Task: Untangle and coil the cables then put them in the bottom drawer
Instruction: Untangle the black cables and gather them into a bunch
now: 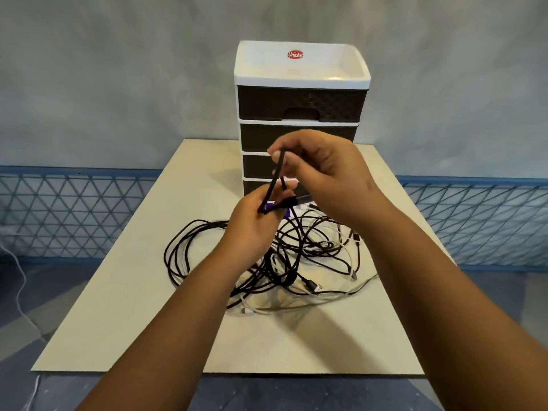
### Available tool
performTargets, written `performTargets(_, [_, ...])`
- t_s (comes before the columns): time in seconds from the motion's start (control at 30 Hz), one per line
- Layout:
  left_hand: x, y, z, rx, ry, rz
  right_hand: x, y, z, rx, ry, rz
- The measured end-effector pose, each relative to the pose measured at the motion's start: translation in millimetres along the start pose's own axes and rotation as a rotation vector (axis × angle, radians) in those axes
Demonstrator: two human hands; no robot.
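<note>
Early stage: left hand and right hand pinch one black cable taut above tangled pile on board; nothing coiled, bottom drawer looks closed.

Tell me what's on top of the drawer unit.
The drawer unit is topped by a white tray bearing only a red Uniplus sticker. The tray's near rim hides a strip of its floor.
</note>
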State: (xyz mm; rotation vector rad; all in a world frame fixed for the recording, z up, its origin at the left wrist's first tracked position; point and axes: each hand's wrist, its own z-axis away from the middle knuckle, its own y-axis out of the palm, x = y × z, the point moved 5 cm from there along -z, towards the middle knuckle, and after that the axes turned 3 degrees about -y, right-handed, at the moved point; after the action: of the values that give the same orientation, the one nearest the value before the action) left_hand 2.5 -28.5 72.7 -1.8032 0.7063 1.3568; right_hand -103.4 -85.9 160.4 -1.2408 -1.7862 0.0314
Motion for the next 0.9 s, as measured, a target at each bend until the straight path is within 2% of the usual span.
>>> performTargets(0.1, [-8.6,-3.2,-5.1,-0.064,0.094,0.052,-12.1,1.7,4.9,-0.109,0.002,-0.155])
performTargets(0.17, [-12.8,-12.0,-3.1,-0.057,0.177,0.040,-38.9,8.2,17.9,-0.159,0.135,-0.213])
performTargets(0.23, [-12.1,-20.5,-5.5,-0.050,0.201,0.011,-69.6,22.9,37.9,-0.103,0.333,-0.210])
performTargets(0.3, [-7.9,-26.5,-12.8,-0.090,0.122,0.092,-93.0,40.1,59.1,-0.001,0.497,-0.252])
performTargets(0.33, [-6.8,-29.9,-16.3,-0.125,0.058,0.175,-102.2,45.8,66.6,0.049,0.526,-0.210])
performTargets(0.4, [-7.5,-37.9,-20.9,-0.182,-0.016,0.274,-115.3,52.5,75.0,0.172,0.506,0.045])
performTargets(0.47, [-16.1,-45.0,-19.5,-0.174,0.025,0.319,-125.6,56.9,77.8,0.240,0.487,0.280])
performTargets(0.63, [-38.2,-60.7,-12.0,-0.171,0.161,0.418,-142.7,59.3,86.6,0.191,0.529,0.439])
performTargets(0.77, [-35.9,-71.8,-10.4,-0.212,0.166,0.441,-140.3,53.9,83.5,0.127,0.497,0.530])
performTargets(0.83, [-28.9,-78.1,-10.4,-0.248,0.143,0.423,-130.1,45.0,74.3,0.047,0.508,0.497])
performTargets(0.9, [-19.9,-82.0,-9.3,-0.259,0.123,0.401,-122.4,35.1,67.4,-0.097,0.598,0.260])
